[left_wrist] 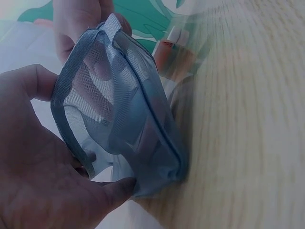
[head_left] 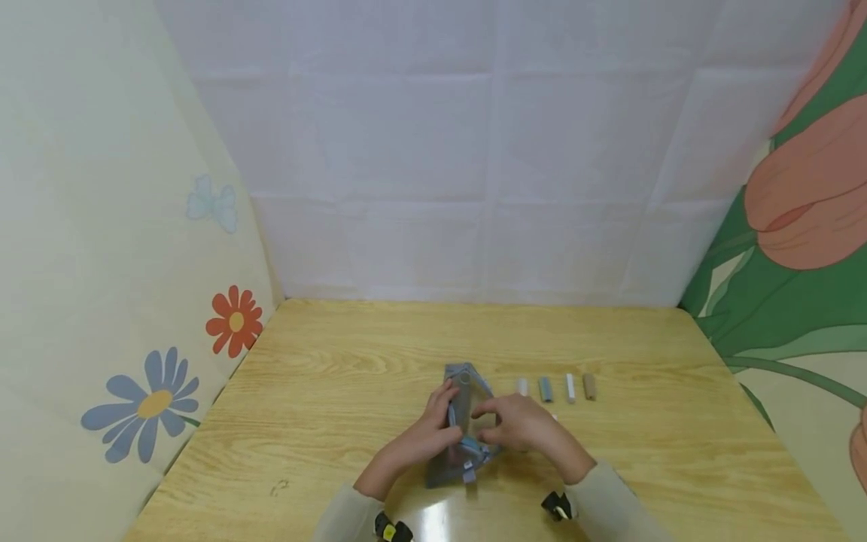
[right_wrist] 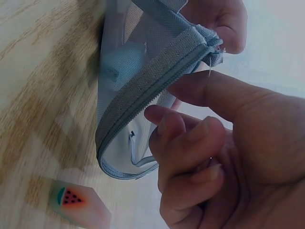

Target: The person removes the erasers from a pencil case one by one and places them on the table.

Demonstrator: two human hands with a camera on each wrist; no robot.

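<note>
A grey-blue mesh zipper pouch (head_left: 440, 470) stands with its mouth spread on the table. My left hand (head_left: 428, 434) grips its left side; in the left wrist view the thumb (left_wrist: 119, 188) presses the mesh from outside. My right hand (head_left: 524, 423) is at the opening, index finger and thumb apart at the zipper (right_wrist: 157, 88), other fingers curled. I see nothing between the finger and thumb; part of their tips is hidden by the zipper edge. A pale blue item (right_wrist: 125, 62) shows through the mesh.
Right of the pouch stand small bars in a row: a white one (head_left: 522, 386), a blue-green one (head_left: 546, 389), a slim white one (head_left: 570, 388) and a brown one (head_left: 590, 387). A bar with a watermelon print (right_wrist: 78, 202) lies below the pouch in the right wrist view.
</note>
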